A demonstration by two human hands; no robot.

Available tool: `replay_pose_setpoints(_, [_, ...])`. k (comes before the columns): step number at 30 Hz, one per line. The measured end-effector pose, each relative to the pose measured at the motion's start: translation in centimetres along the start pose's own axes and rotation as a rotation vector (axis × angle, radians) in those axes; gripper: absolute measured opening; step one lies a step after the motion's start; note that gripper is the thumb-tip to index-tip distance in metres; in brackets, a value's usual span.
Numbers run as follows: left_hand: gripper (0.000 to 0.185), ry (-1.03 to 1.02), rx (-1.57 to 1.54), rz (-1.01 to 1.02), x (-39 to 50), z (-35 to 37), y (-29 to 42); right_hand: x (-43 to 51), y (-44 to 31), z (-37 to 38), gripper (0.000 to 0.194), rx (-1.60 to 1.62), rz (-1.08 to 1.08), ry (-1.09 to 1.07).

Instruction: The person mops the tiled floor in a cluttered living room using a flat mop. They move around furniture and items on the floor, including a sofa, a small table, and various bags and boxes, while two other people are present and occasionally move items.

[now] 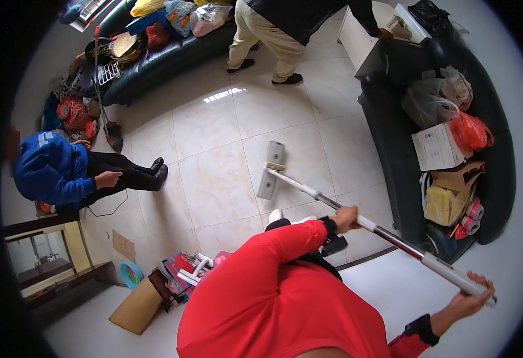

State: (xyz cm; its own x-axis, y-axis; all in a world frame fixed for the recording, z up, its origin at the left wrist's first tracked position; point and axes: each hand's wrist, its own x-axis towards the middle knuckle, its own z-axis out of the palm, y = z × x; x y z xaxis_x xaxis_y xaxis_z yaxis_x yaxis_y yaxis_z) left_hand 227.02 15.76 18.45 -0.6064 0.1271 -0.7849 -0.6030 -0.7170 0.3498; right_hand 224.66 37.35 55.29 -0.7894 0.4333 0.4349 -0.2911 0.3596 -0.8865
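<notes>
A flat mop with a long white and silver pole slants across the view. Its grey rectangular head lies on the tiled floor ahead of my white shoes. My left hand is closed around the middle of the pole. Farther down at the right, my right hand grips the thick grey handle near the pole's end. Both wrists have black bands. The underside of the mop head is hidden.
A dark sofa bearing bags and boxes stands at right, another sofa at upper left. A person in blue is at left, a person in beige trousers at top. A broom leans by the upper-left sofa.
</notes>
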Motion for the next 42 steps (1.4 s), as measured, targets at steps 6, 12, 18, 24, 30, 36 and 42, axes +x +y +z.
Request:
replay_pose_setpoints(6, [0.025,-0.086,-0.142,-0.184,2.1,5.5,-2.9,0.8,-0.1,-4.5,0.021,-0.011,0.102,-0.091])
replay_pose_setpoints(12, [0.027,-0.143,-0.159,-0.245,2.5,4.0,-3.0,0.9,0.3,-4.9,0.017,0.074,0.197,-0.142])
replay_pose_setpoints(18, [0.019,-0.039,-0.253,-0.165,-0.3,-4.8,0.2,-4.8,-0.1,0.2,0.021,0.094,0.183,-0.255])
replay_pose_setpoints(24, [0.024,0.142,-0.364,0.061,-1.2,-23.9,4.1,-16.1,1.1,13.5,0.032,0.147,0.128,-0.528])
replay_pose_setpoints(30, [0.017,0.209,-0.615,0.114,-1.2,-40.0,9.6,-24.8,0.4,23.9,0.026,0.421,0.438,-0.678])
replay_pose_setpoints(36, [0.021,0.065,-0.902,-0.048,0.8,-39.3,10.9,-22.6,-0.8,23.6,0.029,0.505,0.49,-0.663])
replay_pose_setpoints(42, [0.02,-0.179,-0.59,-0.22,4.5,-25.2,11.1,-10.2,1.0,17.6,0.028,0.353,0.455,-0.311])
